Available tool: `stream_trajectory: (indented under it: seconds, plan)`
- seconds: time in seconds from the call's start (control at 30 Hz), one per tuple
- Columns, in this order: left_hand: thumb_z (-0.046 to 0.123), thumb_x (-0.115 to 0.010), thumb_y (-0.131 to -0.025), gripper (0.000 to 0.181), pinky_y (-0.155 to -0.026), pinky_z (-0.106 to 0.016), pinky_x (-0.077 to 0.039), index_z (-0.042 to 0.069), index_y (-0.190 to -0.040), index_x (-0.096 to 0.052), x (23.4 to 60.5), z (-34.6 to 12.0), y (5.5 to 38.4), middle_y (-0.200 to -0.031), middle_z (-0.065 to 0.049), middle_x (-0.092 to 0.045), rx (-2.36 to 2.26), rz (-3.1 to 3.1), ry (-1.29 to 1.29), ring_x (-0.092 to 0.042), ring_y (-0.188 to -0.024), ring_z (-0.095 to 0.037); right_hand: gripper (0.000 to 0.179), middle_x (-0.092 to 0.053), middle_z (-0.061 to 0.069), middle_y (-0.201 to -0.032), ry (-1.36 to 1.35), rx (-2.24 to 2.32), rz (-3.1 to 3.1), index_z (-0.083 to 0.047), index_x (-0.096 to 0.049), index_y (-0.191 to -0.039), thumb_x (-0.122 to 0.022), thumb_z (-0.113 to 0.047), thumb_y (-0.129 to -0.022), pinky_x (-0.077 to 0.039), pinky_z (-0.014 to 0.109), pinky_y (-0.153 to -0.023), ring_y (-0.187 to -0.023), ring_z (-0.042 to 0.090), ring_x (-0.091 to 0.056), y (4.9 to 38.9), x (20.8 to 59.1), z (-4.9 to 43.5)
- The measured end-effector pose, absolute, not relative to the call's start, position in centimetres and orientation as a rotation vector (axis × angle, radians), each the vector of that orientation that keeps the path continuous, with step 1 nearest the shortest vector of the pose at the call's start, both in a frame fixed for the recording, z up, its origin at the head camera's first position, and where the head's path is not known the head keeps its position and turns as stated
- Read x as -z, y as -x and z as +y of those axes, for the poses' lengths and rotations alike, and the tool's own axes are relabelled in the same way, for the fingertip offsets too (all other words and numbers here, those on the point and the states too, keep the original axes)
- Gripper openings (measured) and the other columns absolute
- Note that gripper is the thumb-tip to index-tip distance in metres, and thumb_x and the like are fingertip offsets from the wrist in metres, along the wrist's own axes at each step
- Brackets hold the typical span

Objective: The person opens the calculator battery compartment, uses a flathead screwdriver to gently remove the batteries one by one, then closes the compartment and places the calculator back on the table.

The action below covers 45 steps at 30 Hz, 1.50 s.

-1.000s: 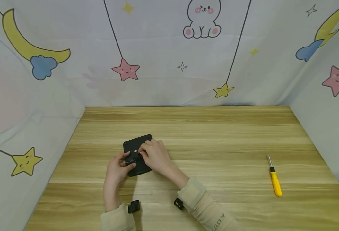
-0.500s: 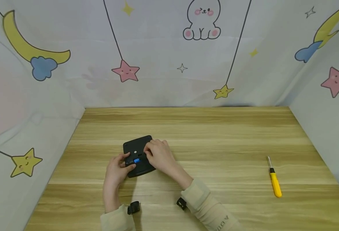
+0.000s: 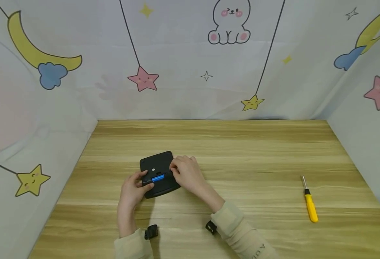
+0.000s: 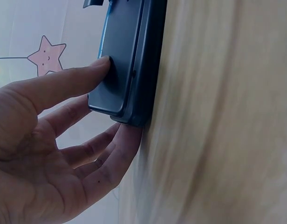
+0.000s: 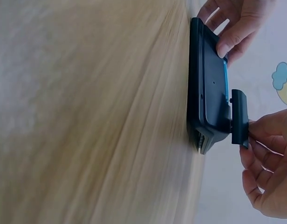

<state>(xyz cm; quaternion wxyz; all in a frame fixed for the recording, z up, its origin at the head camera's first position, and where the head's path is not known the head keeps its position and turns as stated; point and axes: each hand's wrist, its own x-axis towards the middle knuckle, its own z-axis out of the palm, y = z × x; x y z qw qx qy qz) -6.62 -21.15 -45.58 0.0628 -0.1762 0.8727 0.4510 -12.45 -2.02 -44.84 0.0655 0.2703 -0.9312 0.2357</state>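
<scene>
A flat black device [image 3: 159, 162], shaped like a desk calculator, lies on the table with its underside up. Its battery compartment is uncovered and a blue battery [image 3: 158, 178] shows inside. My left hand [image 3: 134, 189] grips the device at its left edge, the thumb pressed on the underside and the fingers at the far side. Between thumb and fingertips my right hand [image 3: 187, 175] pinches a small black battery cover [image 5: 239, 117], seen best in the right wrist view. The cover stands just above the device's right end. In the head view the right fingers mostly hide it.
A screwdriver [image 3: 311, 207] with a yellow handle lies at the right of the wooden table [image 3: 241, 151]. White printed cloth [image 3: 183, 100] hangs behind the table and along both sides. Black wrist straps [image 3: 150, 232] show at the cuffs.
My right hand has moved right with the battery cover, away from the compartment, and the blue battery has come into view. My left hand keeps its grip on the device.
</scene>
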Motion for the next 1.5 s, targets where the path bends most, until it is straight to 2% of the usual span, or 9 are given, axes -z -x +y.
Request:
stream_trajectory:
  seconds: [0.33, 1.5]
  plan:
    - [0.009, -0.070, -0.085, 0.058, -0.095, -0.049, -0.049, 0.008, -0.139, -0.050, 45.5, -20.9, 6.7, -0.135, -0.024, -0.043, -1.351, 2.641, 0.524, -0.054, -0.117, -0.044, 0.007, -0.066, -0.005, -0.085, -0.785, -0.701, -2.840, -0.017, -0.069, -0.087, -0.064, -0.014, -0.090, -0.036, 0.027, -0.073, -0.085, 0.014, -0.060, 12.6, 45.0, -0.7]
    - [0.008, -0.071, -0.085, 0.059, -0.088, -0.045, -0.053, 0.005, -0.139, -0.050, 45.6, -21.2, 6.6, -0.132, -0.027, -0.043, -1.366, 2.639, 0.501, -0.054, -0.114, -0.045, 0.006, -0.066, -0.004, -0.084, -0.668, -0.723, -2.911, -0.016, -0.070, -0.089, -0.065, -0.014, -0.090, -0.035, 0.028, -0.072, -0.079, 0.014, -0.060, 12.9, 46.3, 1.7]
